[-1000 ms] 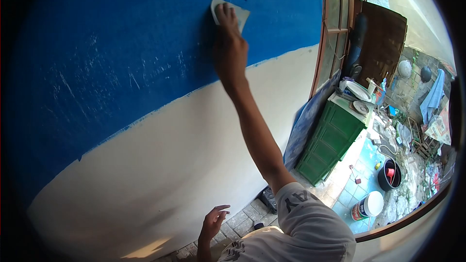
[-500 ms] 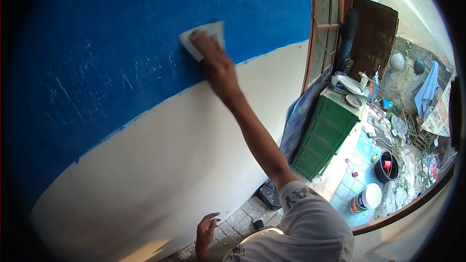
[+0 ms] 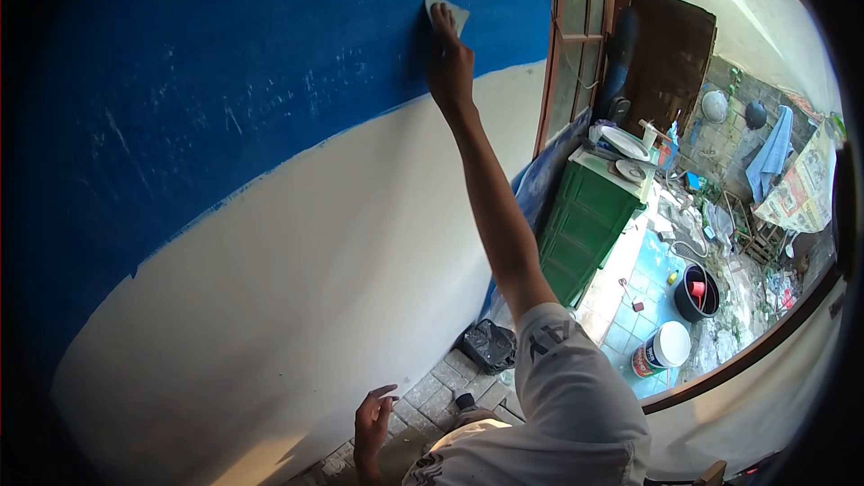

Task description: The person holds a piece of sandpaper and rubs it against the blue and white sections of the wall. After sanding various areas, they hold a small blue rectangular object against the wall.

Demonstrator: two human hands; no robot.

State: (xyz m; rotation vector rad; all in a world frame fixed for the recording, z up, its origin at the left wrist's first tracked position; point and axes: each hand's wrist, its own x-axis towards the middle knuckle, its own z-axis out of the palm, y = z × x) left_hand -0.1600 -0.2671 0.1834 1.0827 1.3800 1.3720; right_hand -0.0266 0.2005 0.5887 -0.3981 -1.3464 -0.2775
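My right hand [image 3: 449,63] is stretched up against the blue painted part of the wall [image 3: 297,27]. Its fingers press a pale, folded-looking sheet of sandpaper [image 3: 457,15] onto the paint, close to the upper edge of the view. White scratch marks [image 3: 234,117] show in the blue to the left of it. Low in the view, my left hand [image 3: 373,418] hangs in front of the bare off-white wall [image 3: 270,306], holding nothing, with its fingers loosely bent and apart.
A window frame [image 3: 556,63] borders the wall on the right. Beyond stand a green cabinet [image 3: 585,220] with dishes on top, a black tub [image 3: 697,301] and a white paint bucket [image 3: 670,346]. A black plastic bag [image 3: 489,345] lies on the paving by the wall.
My right hand has slid the sandpaper up and to the right across the blue paint. The left hand stays low with little change. The view has shifted slightly.
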